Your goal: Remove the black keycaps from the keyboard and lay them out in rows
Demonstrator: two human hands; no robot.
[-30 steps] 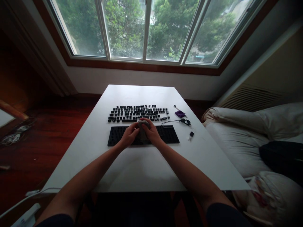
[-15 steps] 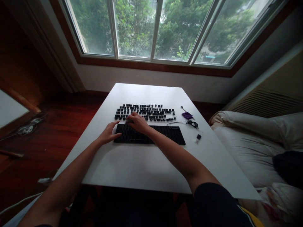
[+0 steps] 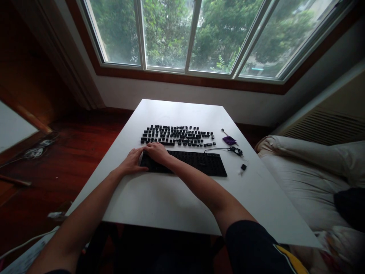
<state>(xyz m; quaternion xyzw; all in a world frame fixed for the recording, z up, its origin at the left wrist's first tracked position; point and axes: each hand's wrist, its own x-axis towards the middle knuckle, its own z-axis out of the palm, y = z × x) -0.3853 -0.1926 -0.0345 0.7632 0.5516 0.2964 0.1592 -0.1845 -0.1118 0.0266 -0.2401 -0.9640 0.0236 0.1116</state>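
A black keyboard (image 3: 196, 161) lies on the white table, much of its face dark and without visible caps. My left hand (image 3: 133, 161) braces its left end, thumb along the near side and fingers at the far left corner. Over that same corner, my right hand (image 3: 156, 152) is bent down with fingers close together, touching my left fingertips. Whatever the right fingertips may hold is hidden beneath them. Just beyond the keyboard, loose black keycaps (image 3: 164, 134) stand in rough rows, with a long spacebar cap (image 3: 165, 144) in the nearest row.
Right of the keyboard lie a coiled black cable (image 3: 235, 151), a purple pouch (image 3: 229, 140) and a small black square item (image 3: 243, 167). The white table (image 3: 148, 201) faces a window (image 3: 168, 34). A pale couch (image 3: 296, 182) stands at the right.
My right hand has moved left and slightly toward me, from near the keycap rows onto the keyboard's far left corner. My left fingers now meet it. The view has shifted slightly.
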